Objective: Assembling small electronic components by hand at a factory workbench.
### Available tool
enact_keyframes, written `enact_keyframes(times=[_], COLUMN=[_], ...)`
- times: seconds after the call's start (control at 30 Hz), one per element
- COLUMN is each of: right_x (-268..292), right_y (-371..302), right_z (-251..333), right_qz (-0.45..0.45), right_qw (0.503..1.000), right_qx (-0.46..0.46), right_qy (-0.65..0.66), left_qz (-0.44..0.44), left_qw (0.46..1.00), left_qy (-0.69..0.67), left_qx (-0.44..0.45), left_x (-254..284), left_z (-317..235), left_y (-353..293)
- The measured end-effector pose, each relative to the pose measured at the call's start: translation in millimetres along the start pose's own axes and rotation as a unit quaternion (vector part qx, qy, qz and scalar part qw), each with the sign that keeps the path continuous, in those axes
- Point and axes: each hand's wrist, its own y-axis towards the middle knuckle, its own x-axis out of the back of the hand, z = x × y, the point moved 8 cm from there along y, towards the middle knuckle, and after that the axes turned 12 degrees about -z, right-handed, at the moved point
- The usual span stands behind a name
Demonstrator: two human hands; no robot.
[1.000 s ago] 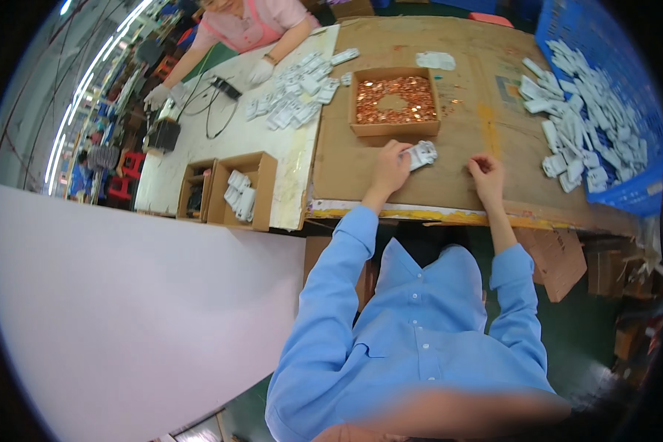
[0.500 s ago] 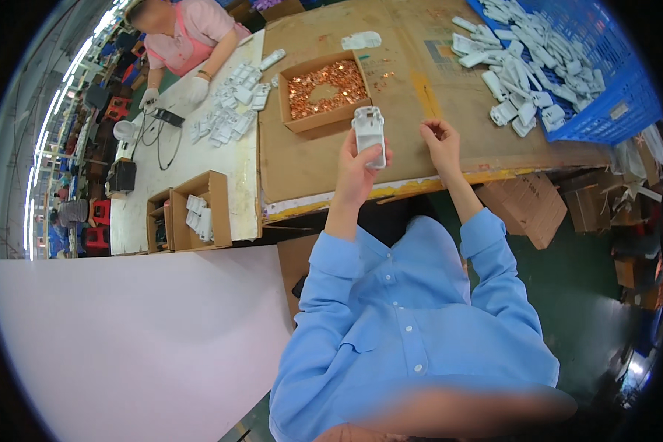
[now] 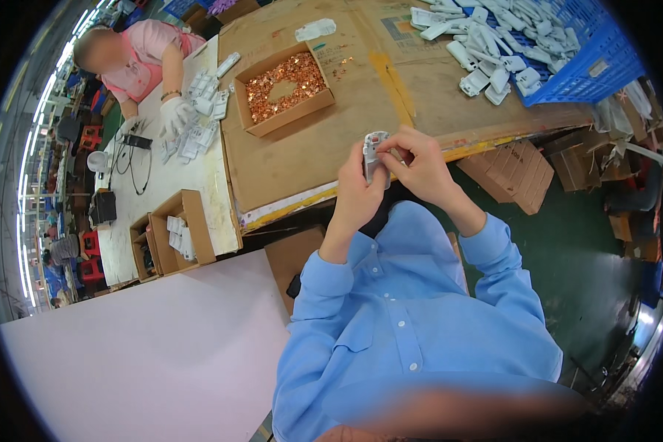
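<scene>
A white plastic housing (image 3: 370,163), hollow side up, is gripped upright in my left hand (image 3: 356,197), close to the table's front edge. My right hand (image 3: 424,168) meets it from the right, thumb and fingertips pinched together over the upper part of the housing. Whatever sits in that pinch is too small or hidden to name. Beyond both hands stands a cardboard box (image 3: 300,116) holding many small copper-coloured metal pieces (image 3: 261,94).
A blue crate (image 3: 604,70) lies tipped at the far right, white housings (image 3: 486,51) spilling from it. At left, a co-worker's gloved hand (image 3: 177,118) is over more white parts (image 3: 199,140). A smaller cardboard box (image 3: 199,221) holds several white pieces.
My right hand has come left from beside the housing and now pinches over it. The housing has been lowered toward me and tilted. The whole view has shifted as well.
</scene>
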Motion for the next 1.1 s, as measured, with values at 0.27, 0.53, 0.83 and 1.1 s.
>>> enact_keyframes(times=[0.27,0.53,0.83,1.1], right_x=[3.3,7.9,2.0,0.8], right_y=[0.3,5.1,-4.6,-4.1], right_z=[2.8,-7.9,-9.6,-6.9], right_qz=[-0.02,0.012,0.021,0.012], right_qw=[1.0,0.997,0.996,0.998], right_qx=[-0.023,-0.076,-0.065,-0.055], right_qy=[-0.003,-0.022,-0.048,-0.037], left_qz=[-0.005,-0.001,0.012,0.009], left_qw=[0.997,0.98,0.994,0.993], left_qy=[0.061,0.127,-0.032,-0.024], left_qx=[-0.037,-0.155,0.101,0.114], left_x=[0.8,-3.2,-1.5,-1.9], left_z=[-5.3,-21.1,16.5,23.9], left_y=[-6.8,-9.6,-11.9,-14.7])
